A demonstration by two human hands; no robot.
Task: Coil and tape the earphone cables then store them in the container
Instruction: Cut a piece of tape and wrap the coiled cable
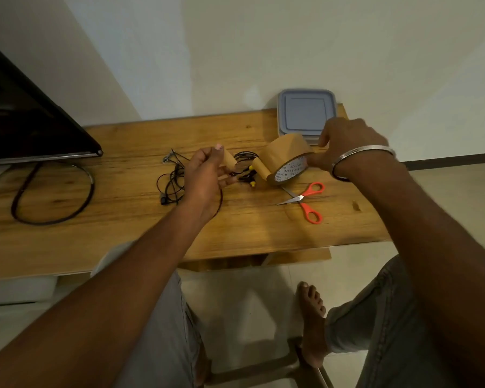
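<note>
My left hand holds a short piece of brown tape between thumb and fingers, and a black earphone cable with yellow earbuds also runs into its fingers. My right hand grips the brown tape roll, tilted above the table, a loose curled end hanging from it. A second tangled black earphone cable lies on the wooden table left of my left hand. The grey lidded container sits shut at the table's far edge, behind the roll.
Orange-handled scissors lie half open right of centre. A dark monitor stands at the far left with a thick black cable loop under it. A white wall runs behind the table. My bare foot rests on a chair below.
</note>
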